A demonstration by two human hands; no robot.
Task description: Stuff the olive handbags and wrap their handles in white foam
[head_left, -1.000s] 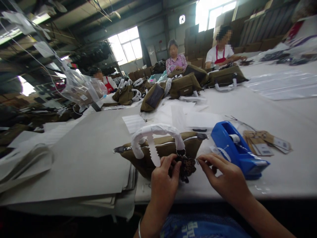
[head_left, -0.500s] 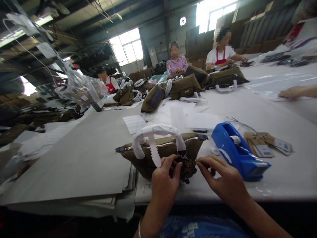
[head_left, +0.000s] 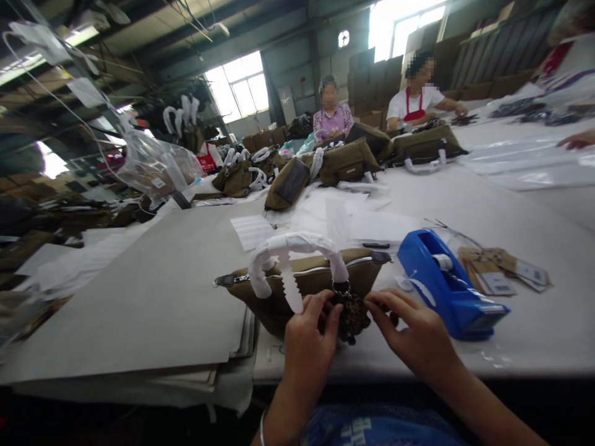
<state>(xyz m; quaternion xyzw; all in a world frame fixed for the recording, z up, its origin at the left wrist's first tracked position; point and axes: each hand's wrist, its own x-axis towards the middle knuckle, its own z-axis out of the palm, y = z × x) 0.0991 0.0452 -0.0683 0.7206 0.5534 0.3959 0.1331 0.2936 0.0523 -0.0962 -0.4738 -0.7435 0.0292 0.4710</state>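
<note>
An olive-green handbag (head_left: 307, 284) with a silver zip stands upright on the table in front of me, its handle (head_left: 302, 240) wrapped in white. From a metal ring (head_left: 341, 287) at the handle's base hangs a leopard-print bag charm (head_left: 357, 314). My left hand (head_left: 309, 337) is closed on the charm's left side, thumb and fingers pinched against it. At the charm's right edge my right hand (head_left: 413, 322) has its thumb and forefinger pressed together; what is between them is too small to make out. A blue tape dispenser (head_left: 446, 291) stands right of the bag.
Brown hang tags (head_left: 493, 269) lie beyond the dispenser. Large grey sheets (head_left: 153, 297) are stacked at left. More olive bags (head_left: 346, 162) crowd the table's far side. Co-workers sit behind them, and another person's hand (head_left: 579, 139) rests at the right edge.
My right fingertips have shifted slightly left, closer against the charm. My left hand and the bag stay put. At far left, wrapped handles now rise before a co-worker; the hand at right has drawn away.
</note>
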